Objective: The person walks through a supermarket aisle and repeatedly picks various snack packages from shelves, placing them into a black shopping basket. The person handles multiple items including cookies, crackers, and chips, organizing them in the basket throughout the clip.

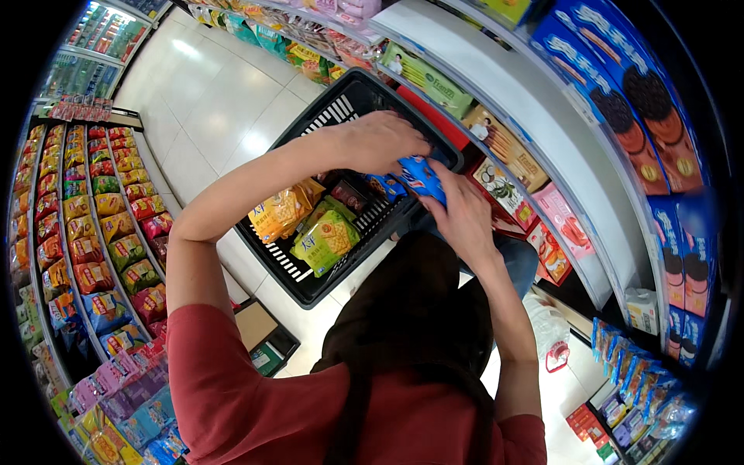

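Note:
A dark plastic shopping basket (317, 299) with slotted sides stands before me. My right hand (468, 212) grips a blue snack package (419, 177) over the basket's right part. Beside it, my left hand (381, 139) reaches across the basket, its fingertips near the top of the package; whether they hold it is hidden. Another blue package (386, 187) lies just under my hands. Yellow-orange cracker packs (282, 212) and a green cracker pack (328, 238) lie in the lower left of the basket, with a dark package (347, 195) beside them.
A shelf with boxed biscuits (427, 78) and large blue cookie boxes (633, 104) curves along the right. Bagged chips (107, 244) fill a rack at left. A white plastic bag (546, 325) is on the tiled floor at lower right. An open-topped box (256, 325) stands left of me.

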`<state>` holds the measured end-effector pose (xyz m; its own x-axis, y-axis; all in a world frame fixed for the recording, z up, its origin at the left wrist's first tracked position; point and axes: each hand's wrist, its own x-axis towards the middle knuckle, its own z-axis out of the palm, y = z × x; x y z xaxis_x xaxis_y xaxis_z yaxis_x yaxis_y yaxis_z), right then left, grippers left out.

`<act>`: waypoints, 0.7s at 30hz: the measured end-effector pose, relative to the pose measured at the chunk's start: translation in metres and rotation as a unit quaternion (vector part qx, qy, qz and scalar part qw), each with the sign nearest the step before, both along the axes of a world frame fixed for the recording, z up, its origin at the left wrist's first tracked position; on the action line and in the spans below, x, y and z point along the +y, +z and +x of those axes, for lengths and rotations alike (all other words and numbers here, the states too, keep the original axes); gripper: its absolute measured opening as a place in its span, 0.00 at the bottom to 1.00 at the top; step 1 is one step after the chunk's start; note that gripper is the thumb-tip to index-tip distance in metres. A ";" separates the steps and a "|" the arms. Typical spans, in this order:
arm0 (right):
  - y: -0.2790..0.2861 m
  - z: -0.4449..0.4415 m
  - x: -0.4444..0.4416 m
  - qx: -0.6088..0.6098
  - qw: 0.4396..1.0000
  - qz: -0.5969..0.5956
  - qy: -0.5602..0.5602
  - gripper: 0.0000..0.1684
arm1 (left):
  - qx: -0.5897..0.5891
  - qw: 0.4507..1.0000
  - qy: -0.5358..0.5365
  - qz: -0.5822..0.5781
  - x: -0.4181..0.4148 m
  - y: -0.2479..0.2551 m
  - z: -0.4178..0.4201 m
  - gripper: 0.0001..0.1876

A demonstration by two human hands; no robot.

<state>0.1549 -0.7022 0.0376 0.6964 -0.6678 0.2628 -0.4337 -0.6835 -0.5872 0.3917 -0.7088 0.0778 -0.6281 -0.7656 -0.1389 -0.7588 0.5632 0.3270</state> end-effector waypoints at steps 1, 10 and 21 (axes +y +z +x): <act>-0.004 0.015 -0.004 0.004 1.000 0.013 0.020 0.33 | 0.000 1.000 0.011 0.008 0.002 -0.003 0.017 0.22; -0.054 0.116 -0.029 0.078 0.989 0.046 0.115 0.29 | -0.014 0.986 0.118 0.116 -0.002 -0.075 0.106 0.24; -0.158 0.138 -0.045 0.213 0.967 0.097 0.097 0.28 | -0.130 0.976 0.122 0.128 -0.024 -0.197 0.094 0.29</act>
